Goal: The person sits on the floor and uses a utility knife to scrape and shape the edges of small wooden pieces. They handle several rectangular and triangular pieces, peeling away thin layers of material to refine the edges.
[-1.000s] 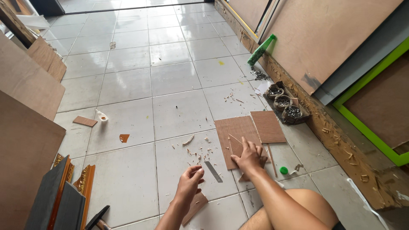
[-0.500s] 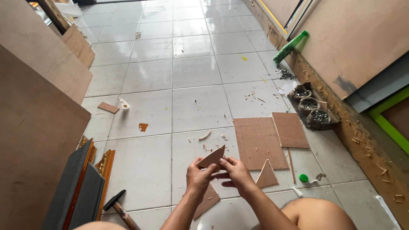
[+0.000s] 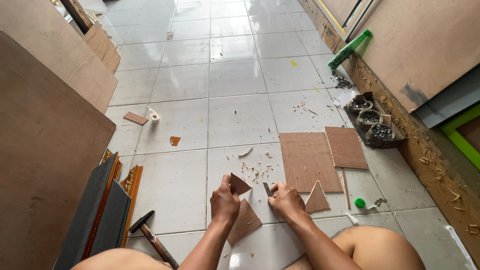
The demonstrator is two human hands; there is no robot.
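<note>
My left hand point(image 3: 225, 201) holds up a small brown triangular piece of board point(image 3: 239, 184) by its lower edge. My right hand point(image 3: 286, 200) is right beside it, low over the floor, fingers closed on a small grey blade point(image 3: 267, 189). A larger brown triangle point(image 3: 245, 220) lies on the tile under my left wrist. Another triangle point(image 3: 316, 198) lies just right of my right hand. Two brown rectangular sheets point(image 3: 309, 160) point(image 3: 346, 146) lie flat beyond it.
A hammer point(image 3: 150, 232) lies at the lower left beside dark and gilded frame mouldings point(image 3: 107, 210). Large plywood boards point(image 3: 45, 135) lean on the left. Tubs of nails point(image 3: 370, 120), a green tube point(image 3: 349, 49) and a green cap point(image 3: 359, 202) are on the right. Wood chips litter the tiles.
My right hand left the brown sheet on the floor and came in toward my left. The left hand lifted the small triangle off the tile. The view tilted left.
</note>
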